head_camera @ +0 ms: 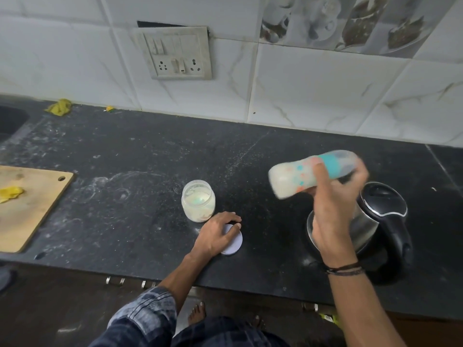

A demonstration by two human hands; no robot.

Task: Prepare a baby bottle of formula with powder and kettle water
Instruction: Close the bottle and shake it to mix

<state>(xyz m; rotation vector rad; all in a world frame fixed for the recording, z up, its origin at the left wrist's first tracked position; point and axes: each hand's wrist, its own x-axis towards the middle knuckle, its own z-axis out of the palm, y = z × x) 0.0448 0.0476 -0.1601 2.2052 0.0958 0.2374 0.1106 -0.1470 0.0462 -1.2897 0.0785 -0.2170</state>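
Observation:
My right hand grips a baby bottle held almost sideways above the counter; the bottle is blurred, holds milky white liquid and has a teal collar with its cap on. Below that hand stands a steel kettle with a black lid and handle. An open clear jar of white powder stands mid-counter with a green scoop inside. My left hand rests flat on the jar's white lid, which lies on the counter just in front of the jar.
The black stone counter is dusted with powder. A wooden cutting board with a yellow scrap lies at the left, a sink at far left. A switch and socket panel is on the tiled wall.

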